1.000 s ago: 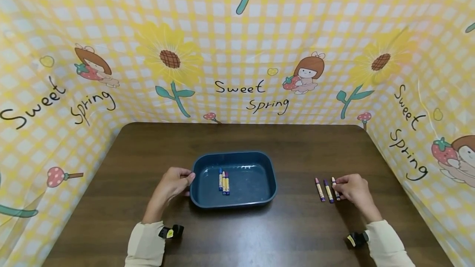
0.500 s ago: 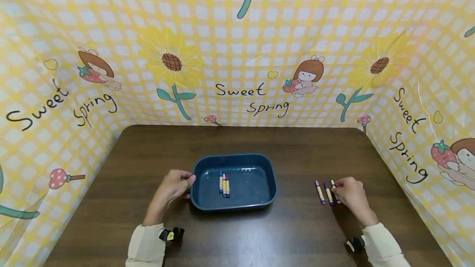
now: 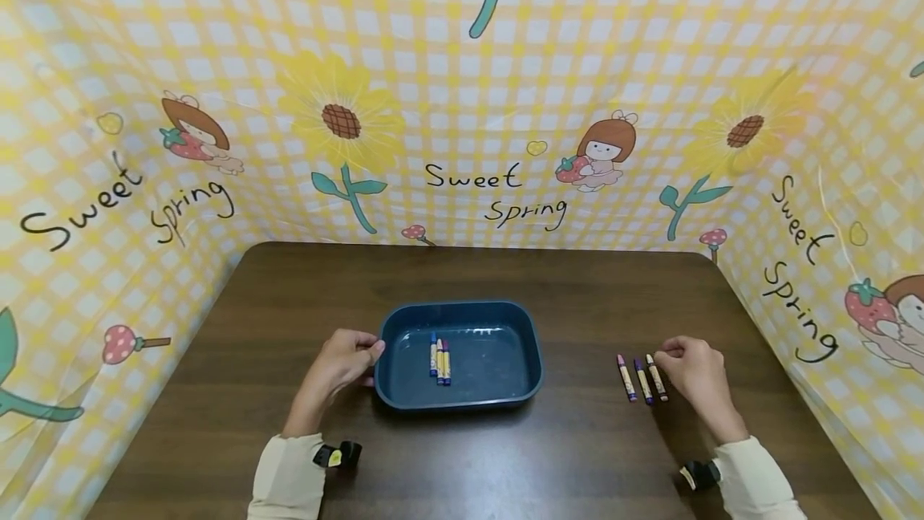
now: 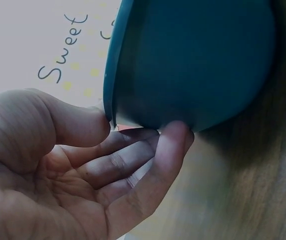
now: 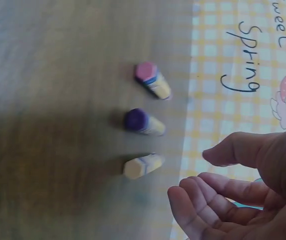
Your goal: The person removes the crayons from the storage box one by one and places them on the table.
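In the head view, my left hand (image 3: 339, 367) grips the left end of a dark blue tray (image 3: 462, 405). The left wrist view has the thumb at the tray's rim (image 4: 111, 75) and a fingertip against its outer wall. Several crayons (image 3: 439, 361) lie side by side inside, toward the left. On the table to the right lie a pink crayon (image 3: 626, 378), a purple crayon (image 3: 643, 381) and a cream crayon (image 3: 656, 377) in a row. My right hand (image 5: 237, 195), thumb and fingers apart, is just right of the cream crayon and holds nothing.
A brown wooden table (image 3: 476, 480) lies under everything. Yellow checked cloth (image 3: 462, 103) with printed flowers and figures hangs behind it and along both sides. A black wrist strap (image 3: 337, 456) shows at each sleeve.
My right hand has come away from the cream crayon, which now shows more fully and leans more like its neighbours. The left hand stays on the tray. The head view has shifted slightly.
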